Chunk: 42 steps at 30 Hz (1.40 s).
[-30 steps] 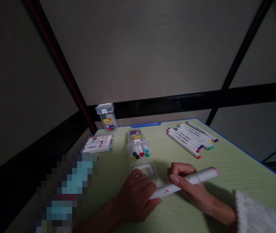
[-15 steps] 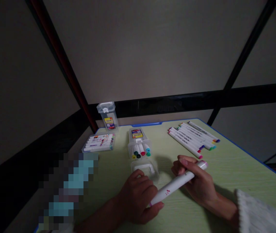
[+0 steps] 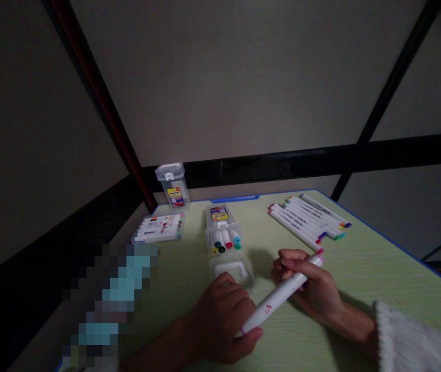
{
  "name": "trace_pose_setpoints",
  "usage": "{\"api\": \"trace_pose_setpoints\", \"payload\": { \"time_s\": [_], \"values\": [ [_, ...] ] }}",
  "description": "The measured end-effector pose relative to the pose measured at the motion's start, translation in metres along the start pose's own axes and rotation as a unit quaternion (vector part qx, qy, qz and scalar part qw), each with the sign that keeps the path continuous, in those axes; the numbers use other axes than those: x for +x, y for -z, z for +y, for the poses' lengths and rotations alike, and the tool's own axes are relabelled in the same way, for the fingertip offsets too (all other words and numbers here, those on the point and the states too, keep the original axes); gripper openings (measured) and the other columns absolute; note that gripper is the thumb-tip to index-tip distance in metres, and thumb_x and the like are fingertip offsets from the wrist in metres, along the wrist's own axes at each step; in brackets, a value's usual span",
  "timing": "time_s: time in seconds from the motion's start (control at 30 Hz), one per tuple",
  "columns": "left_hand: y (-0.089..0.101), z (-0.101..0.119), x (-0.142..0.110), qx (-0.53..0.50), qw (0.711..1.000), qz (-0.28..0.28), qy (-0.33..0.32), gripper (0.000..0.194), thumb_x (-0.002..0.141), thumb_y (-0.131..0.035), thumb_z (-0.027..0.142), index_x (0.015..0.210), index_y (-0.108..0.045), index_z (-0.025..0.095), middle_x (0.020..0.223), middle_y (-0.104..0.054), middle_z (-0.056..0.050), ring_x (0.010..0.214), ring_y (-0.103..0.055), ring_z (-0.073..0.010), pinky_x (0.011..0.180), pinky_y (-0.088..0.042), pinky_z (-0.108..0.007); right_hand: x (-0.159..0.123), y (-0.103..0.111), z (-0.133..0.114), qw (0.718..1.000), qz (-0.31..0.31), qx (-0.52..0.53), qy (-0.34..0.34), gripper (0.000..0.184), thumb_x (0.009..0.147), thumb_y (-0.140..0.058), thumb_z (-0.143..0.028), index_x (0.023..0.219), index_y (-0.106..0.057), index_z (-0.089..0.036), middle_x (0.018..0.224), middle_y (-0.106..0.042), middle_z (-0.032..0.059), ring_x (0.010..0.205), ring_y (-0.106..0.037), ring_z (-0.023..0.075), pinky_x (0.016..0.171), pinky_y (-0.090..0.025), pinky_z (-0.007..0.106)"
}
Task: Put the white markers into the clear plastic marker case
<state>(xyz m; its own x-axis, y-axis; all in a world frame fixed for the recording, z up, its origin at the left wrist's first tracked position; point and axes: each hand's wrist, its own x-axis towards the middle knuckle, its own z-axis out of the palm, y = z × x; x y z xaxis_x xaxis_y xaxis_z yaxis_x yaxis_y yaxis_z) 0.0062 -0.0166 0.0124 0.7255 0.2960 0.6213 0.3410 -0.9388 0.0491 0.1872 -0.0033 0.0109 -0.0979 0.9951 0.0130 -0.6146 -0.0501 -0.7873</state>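
Note:
Between my two hands is a thick white marker (image 3: 276, 299) with pink ends and a small red print, tilted up to the right. My left hand (image 3: 222, 320) pinches its lower end between thumb and fingers. Closed around the upper part is my right hand (image 3: 319, 289), its thumb and fingertips on the barrel. Just beyond the left hand lies a clear plastic box (image 3: 220, 217) on its side, its lid (image 3: 233, 266) folded open towards me. Several white markers (image 3: 226, 237) with coloured caps show inside it.
A row of loose white markers (image 3: 305, 219) lies at the right on the green table (image 3: 375, 268). Towards the back left stand an upright clear box (image 3: 173, 186) with its lid down and a flat case of markers (image 3: 160, 227). A pixelated patch covers the left edge.
My right hand and the upper end of the marker have shifted slightly left. The left hand has moved a little, still on the lower end. The boxes and loose markers stay put.

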Motion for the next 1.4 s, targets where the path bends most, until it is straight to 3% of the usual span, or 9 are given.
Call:
{"api": "trace_pose_setpoints", "payload": {
  "time_s": [0.3, 0.7, 0.87, 1.0, 1.1, 1.27, 1.4],
  "values": [
    [0.0025, -0.0022, 0.0002, 0.004, 1.0, -0.009, 0.01, 0.038, 0.089, -0.024, 0.03, 0.063, -0.047, 0.016, 0.053, -0.049, -0.002, 0.049, -0.041, -0.0139, 0.053, -0.033, -0.03, -0.0013, -0.0029, -0.004, 1.0, -0.013, 0.002, -0.018, 0.038, 0.054, -0.071, -0.025, 0.041, -0.036, -0.019, 0.035, -0.034, -0.0071, 0.037, -0.02, 0.0052, 0.036, -0.015, 0.021],
    [0.001, -0.0069, -0.0015, 0.003, 1.0, 0.021, -0.004, 0.036, 0.089, -0.027, 0.03, 0.062, -0.046, 0.016, 0.051, -0.047, -0.001, 0.047, -0.039, -0.0135, 0.052, -0.033, -0.03, -0.0026, -0.0047, -0.0035, 0.998, -0.026, -0.047, -0.022, 0.037, 0.062, -0.073, -0.036, 0.046, -0.046, -0.016, 0.041, -0.038, -0.0065, 0.038, -0.016, 0.0039, 0.035, -0.007, 0.02],
    [0.0002, -0.0069, -0.0016, 0.001, 0.999, 0.034, -0.005, 0.034, 0.087, -0.031, 0.03, 0.06, -0.046, 0.017, 0.05, -0.046, 0.0, 0.047, -0.038, -0.013, 0.053, -0.033, -0.03, -0.0016, -0.0064, -0.0026, 0.997, 0.005, -0.072, -0.006, 0.042, 0.062, -0.073, -0.044, 0.048, -0.044, -0.017, 0.042, -0.038, -0.0073, 0.038, -0.018, 0.0037, 0.035, -0.011, 0.019],
    [-0.0022, -0.0072, -0.003, 0.008, 0.999, 0.053, 0.007, 0.026, 0.083, -0.038, 0.028, 0.061, -0.046, 0.017, 0.051, -0.045, 0.001, 0.047, -0.039, -0.013, 0.054, -0.033, -0.029, -0.0003, -0.0061, 0.0002, 0.993, 0.046, -0.1, 0.044, 0.044, 0.064, -0.07, -0.05, 0.053, -0.042, -0.019, 0.041, -0.032, -0.0089, 0.039, -0.022, 0.0053, 0.036, -0.015, 0.019],
    [-0.0024, -0.0069, -0.0035, 0.013, 0.998, 0.064, 0.017, 0.02, 0.081, -0.04, 0.025, 0.064, -0.046, 0.017, 0.052, -0.047, 0.0, 0.048, -0.041, -0.0137, 0.054, -0.033, -0.03, 0.001, -0.0051, 0.0021, 0.989, 0.058, -0.122, 0.066, 0.041, 0.066, -0.067, -0.054, 0.061, -0.046, -0.019, 0.045, -0.037, -0.0084, 0.038, -0.024, 0.0046, 0.035, -0.014, 0.019],
    [0.0009, -0.0058, -0.0025, 0.017, 0.998, 0.065, 0.02, 0.014, 0.08, -0.04, 0.021, 0.07, -0.048, 0.016, 0.055, -0.05, -0.001, 0.049, -0.043, -0.0143, 0.055, -0.035, -0.031, 0.0006, -0.0072, 0.0012, 0.99, 0.034, -0.121, 0.067, 0.038, 0.071, -0.062, -0.055, 0.068, -0.05, -0.018, 0.052, -0.042, -0.0062, 0.043, -0.031, 0.0062, 0.041, -0.024, 0.019],
    [0.0032, -0.0055, -0.0018, 0.021, 0.997, 0.068, 0.025, 0.014, 0.081, -0.04, 0.021, 0.07, -0.047, 0.016, 0.056, -0.05, -0.001, 0.05, -0.044, -0.0142, 0.056, -0.035, -0.031, 0.0001, -0.0084, -0.0009, 0.991, -0.001, -0.119, 0.055, 0.038, 0.073, -0.061, -0.054, 0.066, -0.05, -0.018, 0.051, -0.04, -0.0067, 0.043, -0.029, 0.0061, 0.042, -0.024, 0.02]
  ]
}}
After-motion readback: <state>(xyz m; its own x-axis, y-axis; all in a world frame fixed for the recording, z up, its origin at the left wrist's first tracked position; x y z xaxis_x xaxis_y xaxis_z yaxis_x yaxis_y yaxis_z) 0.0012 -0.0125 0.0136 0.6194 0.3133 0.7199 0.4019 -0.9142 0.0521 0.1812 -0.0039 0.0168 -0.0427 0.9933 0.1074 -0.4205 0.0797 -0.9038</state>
